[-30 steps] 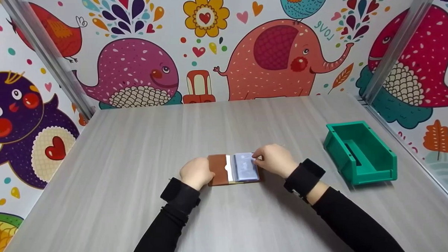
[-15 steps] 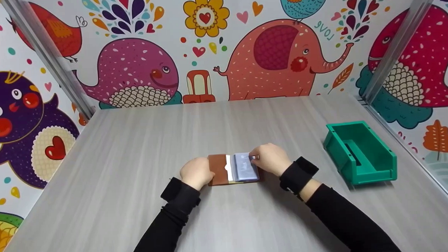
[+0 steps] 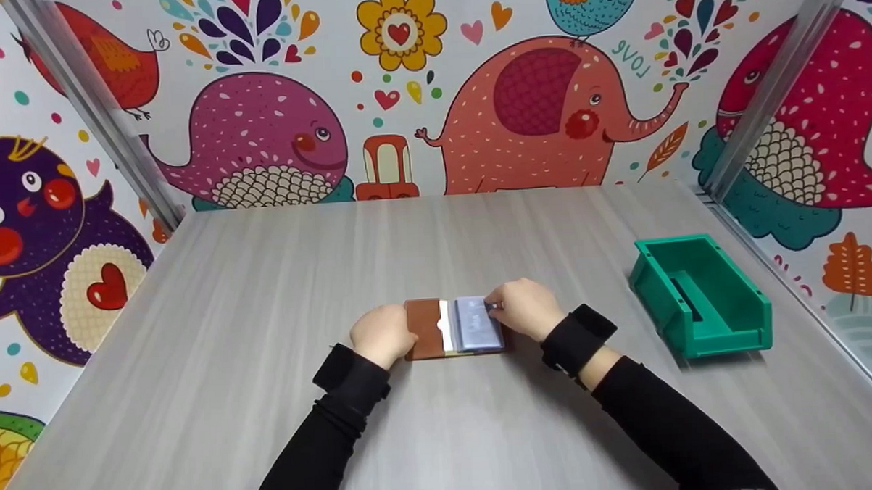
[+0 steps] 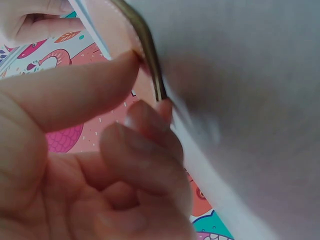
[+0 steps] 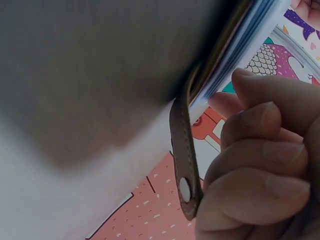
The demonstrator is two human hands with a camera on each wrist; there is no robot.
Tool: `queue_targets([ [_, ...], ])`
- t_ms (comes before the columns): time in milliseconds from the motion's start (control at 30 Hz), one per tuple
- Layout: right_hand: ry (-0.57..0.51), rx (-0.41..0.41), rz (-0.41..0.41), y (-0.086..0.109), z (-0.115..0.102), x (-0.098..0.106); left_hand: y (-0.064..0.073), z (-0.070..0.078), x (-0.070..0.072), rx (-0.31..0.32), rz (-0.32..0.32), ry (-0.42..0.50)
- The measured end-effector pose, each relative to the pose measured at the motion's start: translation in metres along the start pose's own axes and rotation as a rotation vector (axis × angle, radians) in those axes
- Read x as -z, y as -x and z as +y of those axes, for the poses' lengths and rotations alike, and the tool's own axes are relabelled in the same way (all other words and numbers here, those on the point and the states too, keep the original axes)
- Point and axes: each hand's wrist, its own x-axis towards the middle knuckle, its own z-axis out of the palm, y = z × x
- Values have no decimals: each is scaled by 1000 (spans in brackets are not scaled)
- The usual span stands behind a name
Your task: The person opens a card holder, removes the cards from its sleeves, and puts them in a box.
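A brown card holder (image 3: 425,329) lies spread on the table in the head view. White card pockets line its left half, and a stack of clear plastic sleeves (image 3: 478,325) covers its right half. My left hand (image 3: 381,337) pinches the left cover edge, thumb on top and curled fingers at the rim, as the left wrist view shows. At the upper right corner of the sleeves, my right hand (image 3: 528,309) has thumb and forefinger at the page edges, other fingers curled. A snap strap (image 5: 184,155) sticks out from the cover beside those fingers in the right wrist view.
To the right on the grey wood-grain table (image 3: 278,279) stands a green plastic bin (image 3: 726,344) with its lower front facing me. Walls printed with cartoon animals (image 3: 533,118) enclose the back and both sides.
My right hand has shifted slightly left over the sleeves' right edge, then stayed there. My left hand and the card holder keep their places.
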Motion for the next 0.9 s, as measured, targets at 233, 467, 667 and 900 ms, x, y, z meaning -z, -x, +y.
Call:
queue_targets([
  [233,-2,38,-3,1,-3,-1,-1,0,-1,1,1,0],
  [467,-23,95,5,1,-4,-2,-2,0,0,4,-15,-4],
  [667,-47,102,-29,0,-7,-1,-3,1,-1,6,-14,-6],
  [900,-63,118,-39,0,-10,-1,-3,0,0,11,-21,-4],
])
